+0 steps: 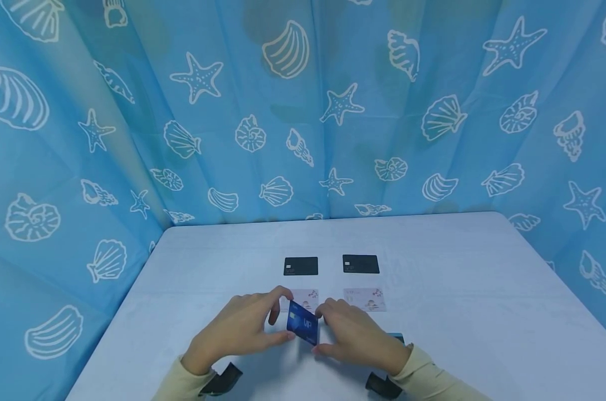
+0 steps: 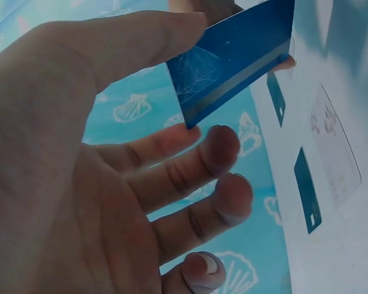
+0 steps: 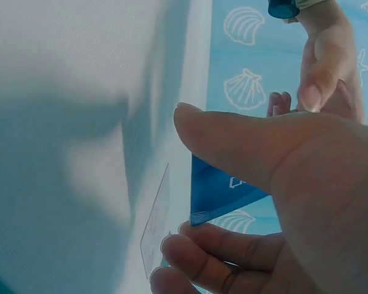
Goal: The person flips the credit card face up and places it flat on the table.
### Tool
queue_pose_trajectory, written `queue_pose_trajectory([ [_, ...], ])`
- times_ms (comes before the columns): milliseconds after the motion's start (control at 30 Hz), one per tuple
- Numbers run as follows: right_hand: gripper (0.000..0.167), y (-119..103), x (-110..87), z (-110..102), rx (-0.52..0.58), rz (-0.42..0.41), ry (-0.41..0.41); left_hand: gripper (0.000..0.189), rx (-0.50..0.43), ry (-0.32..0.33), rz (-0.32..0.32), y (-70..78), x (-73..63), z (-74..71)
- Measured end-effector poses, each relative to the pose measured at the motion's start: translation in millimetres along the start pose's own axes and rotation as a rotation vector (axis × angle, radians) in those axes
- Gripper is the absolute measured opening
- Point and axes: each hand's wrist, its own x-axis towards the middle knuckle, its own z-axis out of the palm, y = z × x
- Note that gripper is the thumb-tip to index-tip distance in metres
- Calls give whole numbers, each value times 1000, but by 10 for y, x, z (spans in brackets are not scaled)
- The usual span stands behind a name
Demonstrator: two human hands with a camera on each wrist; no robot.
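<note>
A blue bank-style card point(image 1: 303, 323) marked VIP is held tilted above the white table. My left hand point(image 1: 243, 326) pinches its left side between thumb and index finger; the other left fingers point(image 2: 190, 177) are loosely bent, away from the card. At the opposite side, my right hand point(image 1: 355, 337) has its thumb and index finger at the card's corners. In the left wrist view the card's back point(image 2: 233, 55) shows a grey stripe. The right thumb point(image 3: 233, 138) covers part of the card in the right wrist view.
Two black cards point(image 1: 301, 266) point(image 1: 360, 264) lie side by side farther back. Nearer are two pale pink cards point(image 1: 308, 296) point(image 1: 365, 299), the left one partly hidden by my left hand. Another blue item point(image 1: 397, 337) peeks out beyond my right wrist. A blue shell-patterned curtain point(image 1: 283, 122) hangs behind the table point(image 1: 483, 289).
</note>
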Motion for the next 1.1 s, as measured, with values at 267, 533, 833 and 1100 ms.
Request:
queue_pose_trajectory([
  [267, 65, -2, 2, -53, 21, 21, -20, 65, 19, -16, -20, -47, 7, -19],
  [533, 66, -1, 11, -61, 21, 33, -40, 65, 27, -46, -47, -53, -1, -43],
  [833, 64, 9, 6, -63, 27, 20, -57, 61, 42, -85, -66, -72, -7, -15],
  [1100, 61, 17, -15, -73, 23, 4, -50, 58, 47, -98, -49, -109, 4, 26],
])
